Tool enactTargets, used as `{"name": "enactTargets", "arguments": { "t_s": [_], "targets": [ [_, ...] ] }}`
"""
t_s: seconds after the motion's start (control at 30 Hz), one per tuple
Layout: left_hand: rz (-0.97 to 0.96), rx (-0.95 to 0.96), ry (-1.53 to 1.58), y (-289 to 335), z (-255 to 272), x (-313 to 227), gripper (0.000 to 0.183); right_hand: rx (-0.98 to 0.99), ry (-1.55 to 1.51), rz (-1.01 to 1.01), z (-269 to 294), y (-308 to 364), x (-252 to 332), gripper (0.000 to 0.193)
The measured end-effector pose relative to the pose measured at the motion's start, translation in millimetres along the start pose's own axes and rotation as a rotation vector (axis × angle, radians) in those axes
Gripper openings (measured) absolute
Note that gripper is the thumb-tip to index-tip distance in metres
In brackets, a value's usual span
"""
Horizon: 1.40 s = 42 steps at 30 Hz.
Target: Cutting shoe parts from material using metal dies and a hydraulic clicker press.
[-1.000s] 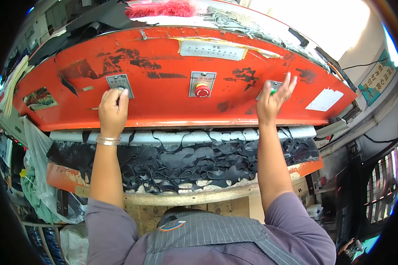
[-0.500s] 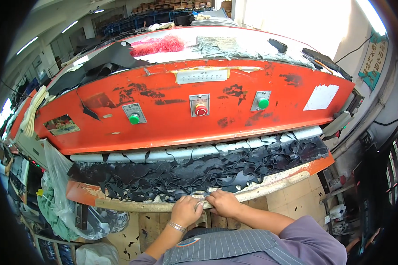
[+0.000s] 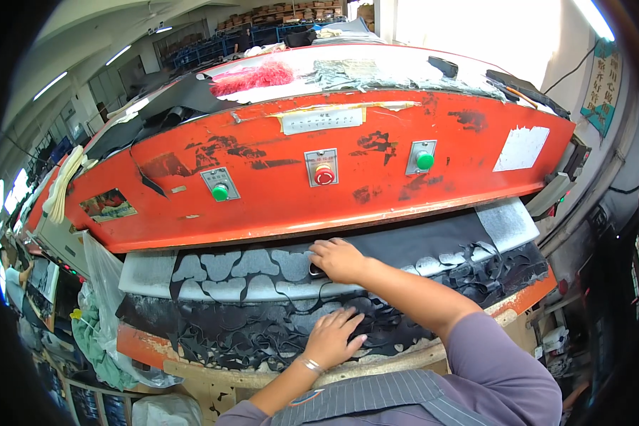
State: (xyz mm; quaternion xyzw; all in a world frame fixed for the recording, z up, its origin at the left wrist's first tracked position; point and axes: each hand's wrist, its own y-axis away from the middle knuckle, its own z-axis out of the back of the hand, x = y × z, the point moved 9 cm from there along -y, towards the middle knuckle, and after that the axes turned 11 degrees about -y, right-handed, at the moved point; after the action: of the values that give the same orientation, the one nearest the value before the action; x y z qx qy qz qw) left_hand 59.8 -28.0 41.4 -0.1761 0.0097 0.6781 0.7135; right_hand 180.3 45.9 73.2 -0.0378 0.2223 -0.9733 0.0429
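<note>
My right hand (image 3: pixel 339 261) reaches over the white cutting board (image 3: pixel 508 224), at the edge of a black sheet (image 3: pixel 419 238) of leather-like material. Its fingers curl down over a small dark-edged thing, mostly hidden beneath them. Cut-out shapes in the sheet's left part show the white board through a thin black web. Nearer to me, my left hand (image 3: pixel 331 336) lies with fingers spread on a heap of black offcuts (image 3: pixel 241 330), holding nothing I can see.
A red press beam (image 3: pixel 263 177) spans the view above the board, carrying two green buttons (image 3: pixel 424 161) and a red stop button (image 3: pixel 324 175). A pale wooden edge strip (image 3: pixel 213 374) borders the front. A clear plastic bag (image 3: pixel 103 284) hangs at the left.
Both hands have left the front wooden edge; the right is now far forward, the left on the offcuts. The white board and black sheet show further out from under the red beam.
</note>
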Motion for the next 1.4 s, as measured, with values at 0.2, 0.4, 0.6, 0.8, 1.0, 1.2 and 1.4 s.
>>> {"name": "enactTargets", "arguments": {
  "t_s": [0.2,0.4,0.6,0.8,1.0,1.2,1.4],
  "targets": [
    [-0.144,0.618,0.077,86.4,-54.3,-26.5,0.065,0.554,-0.173,-0.084,-56.6,0.1,1.2,0.017],
    [0.213,0.265,0.508,49.7,7.6,24.4,0.046,0.212,-0.145,-0.211,25.0,19.5,-28.5,0.013],
    [0.413,-0.087,0.527,-27.4,2.5,58.2,0.045,-0.159,-0.486,-1.222,56.5,163.4,-136.4,0.025],
    [0.472,-0.088,0.303,-80.6,-62.2,68.0,0.063,-0.404,-0.686,-1.387,38.6,212.1,-118.3,0.034],
    [0.423,-0.175,0.101,-88.1,-68.7,53.8,0.072,-0.081,-0.341,-0.821,32.6,212.5,-91.3,0.084],
    [0.443,-0.160,0.120,-85.7,-71.1,51.9,0.072,-0.160,-0.316,-0.708,30.9,204.3,-80.0,0.070],
    [0.445,-0.199,0.155,-81.0,-66.6,53.0,0.068,-0.187,-0.192,-0.678,35.8,201.1,-63.2,0.068]
  ]
}}
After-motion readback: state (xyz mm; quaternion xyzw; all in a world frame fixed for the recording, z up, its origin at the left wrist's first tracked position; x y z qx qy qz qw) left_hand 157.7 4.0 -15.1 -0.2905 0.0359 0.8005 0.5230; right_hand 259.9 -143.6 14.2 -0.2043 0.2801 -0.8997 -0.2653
